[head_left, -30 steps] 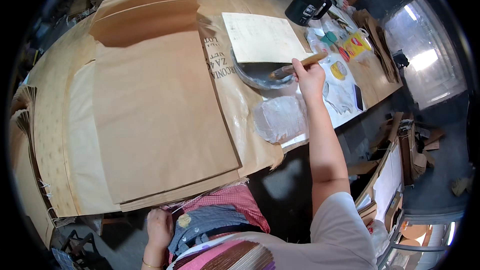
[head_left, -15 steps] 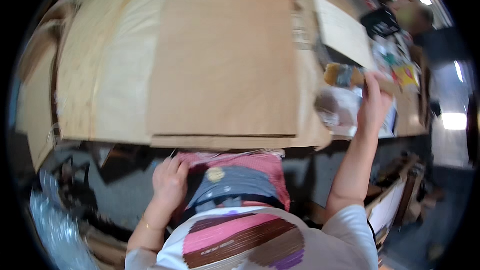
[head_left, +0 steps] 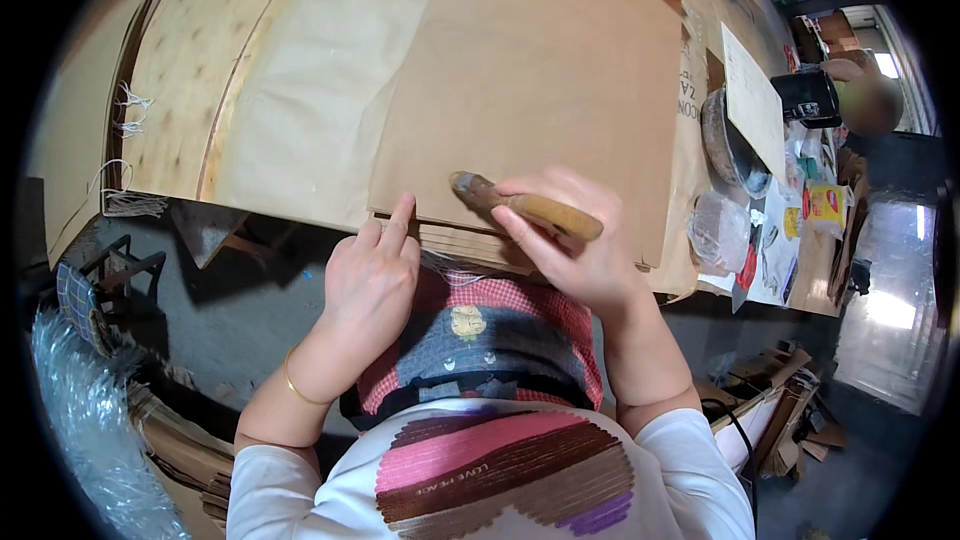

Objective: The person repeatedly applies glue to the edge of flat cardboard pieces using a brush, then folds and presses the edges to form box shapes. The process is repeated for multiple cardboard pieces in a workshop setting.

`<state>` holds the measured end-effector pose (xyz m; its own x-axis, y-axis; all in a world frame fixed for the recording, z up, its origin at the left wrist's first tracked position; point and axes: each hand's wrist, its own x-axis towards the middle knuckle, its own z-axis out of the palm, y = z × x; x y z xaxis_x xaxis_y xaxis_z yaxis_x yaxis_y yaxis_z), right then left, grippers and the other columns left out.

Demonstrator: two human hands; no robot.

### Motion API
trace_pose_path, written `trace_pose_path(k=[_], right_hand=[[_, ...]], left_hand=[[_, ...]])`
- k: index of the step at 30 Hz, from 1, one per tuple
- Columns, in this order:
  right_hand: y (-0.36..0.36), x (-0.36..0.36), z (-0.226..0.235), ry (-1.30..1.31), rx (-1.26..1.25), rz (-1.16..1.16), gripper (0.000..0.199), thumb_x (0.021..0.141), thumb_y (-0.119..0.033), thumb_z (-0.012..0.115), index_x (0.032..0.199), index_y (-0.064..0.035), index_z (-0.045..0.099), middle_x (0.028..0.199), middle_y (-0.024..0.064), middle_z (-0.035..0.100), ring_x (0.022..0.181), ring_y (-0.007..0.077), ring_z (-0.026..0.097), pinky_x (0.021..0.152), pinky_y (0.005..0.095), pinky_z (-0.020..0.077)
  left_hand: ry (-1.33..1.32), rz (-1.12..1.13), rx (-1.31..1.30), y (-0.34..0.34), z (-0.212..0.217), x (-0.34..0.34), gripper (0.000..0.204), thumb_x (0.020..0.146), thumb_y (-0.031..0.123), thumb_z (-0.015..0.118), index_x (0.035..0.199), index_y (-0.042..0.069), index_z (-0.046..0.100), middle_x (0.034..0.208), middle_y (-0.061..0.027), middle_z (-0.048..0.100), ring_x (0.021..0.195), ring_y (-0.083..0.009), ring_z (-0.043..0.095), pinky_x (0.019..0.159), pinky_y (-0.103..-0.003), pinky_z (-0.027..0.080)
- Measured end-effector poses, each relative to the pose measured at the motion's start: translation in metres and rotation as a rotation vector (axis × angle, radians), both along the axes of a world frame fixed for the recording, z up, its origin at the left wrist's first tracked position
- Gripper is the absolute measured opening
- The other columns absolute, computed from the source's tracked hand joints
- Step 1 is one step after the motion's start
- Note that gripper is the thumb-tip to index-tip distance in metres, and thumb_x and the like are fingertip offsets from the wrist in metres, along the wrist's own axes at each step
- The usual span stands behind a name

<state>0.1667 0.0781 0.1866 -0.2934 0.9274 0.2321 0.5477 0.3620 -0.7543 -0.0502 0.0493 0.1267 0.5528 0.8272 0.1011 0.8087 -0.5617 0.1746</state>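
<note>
A stack of brown kraft paper sheets (head_left: 540, 90) lies at the near edge of the worktable, its front edges stepped in several thin layers. My left hand (head_left: 368, 280) is at the stack's front left corner, index finger stretched out and touching the edge, the other fingers partly bent; it holds nothing that I can see. In my right hand (head_left: 585, 230) is a flat brush (head_left: 550, 216), gripped by its wooden handle. Its head points left, low over the top sheet near the front edge; whether the bristles touch the paper I cannot tell.
Right of the stack stand a round basin (head_left: 716, 135) with a pale board (head_left: 752, 105) across it, a clear plastic tub (head_left: 718, 230), a red-handled knife (head_left: 744, 280) and a yellow packet (head_left: 827, 204). Plywood (head_left: 180, 70) lies left. Clear plastic wrap (head_left: 90, 430) is at lower left.
My right hand has brought the brush from above the basin area leftward to the stack's front edge. The left hand has risen from beside my apron to the stack's corner. The view has turned.
</note>
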Motion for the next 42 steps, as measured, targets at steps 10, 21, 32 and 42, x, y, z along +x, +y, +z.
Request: trace_pose_path(k=[10,21,32,42], right_hand=[[-0.006,-0.014,-0.027,0.309,-0.202,-0.218,0.010,0.079,-0.007,0.069,0.086,0.0003,0.067,0.074,0.0105,0.068,0.067,0.0143,0.065,0.060,0.0267,0.0507],[-0.052,0.120,-0.032,-0.191,-0.096,-0.661,0.020,0.076,-0.014,0.066,0.069,0.0036,0.062,0.059,0.0151,0.060,0.053,0.0258,0.062,0.051,0.0336,0.0466],[-0.088,0.216,-0.001,0.479,0.263,-1.051,0.014,0.086,-0.002,0.062,0.098,0.0001,0.068,0.084,0.0077,0.065,0.073,0.0131,0.060,0.067,0.0241,0.0467],[-0.133,0.089,-0.056,0.496,-0.198,-0.123,0.057,0.081,-0.015,0.067,0.132,0.0013,0.045,0.123,0.0203,0.055,0.110,0.0302,0.056,0.091,0.0385,0.0479]], left_hand=[[-0.015,0.003,0.002,0.002,-0.007,0.000,0.011,0.065,0.008,0.059,0.071,0.000,0.060,0.123,-0.0228,0.058,0.081,-0.0230,0.059,0.064,-0.033,0.050],[0.065,0.019,-0.020,0.003,-0.006,0.012,0.009,0.062,0.001,0.061,0.070,0.000,0.057,0.124,-0.0221,0.057,0.077,-0.0255,0.060,0.063,-0.034,0.051],[0.030,0.055,-0.063,-0.002,0.003,0.021,0.010,0.082,0.001,0.057,0.074,-0.004,0.054,0.126,-0.0199,0.055,0.079,-0.0311,0.060,0.068,-0.038,0.050],[-0.789,-0.238,-0.571,-0.038,0.094,0.044,0.003,0.076,0.000,0.063,0.076,-0.001,0.061,0.059,-0.0085,0.054,0.048,-0.0196,0.047,0.046,-0.030,0.033]])
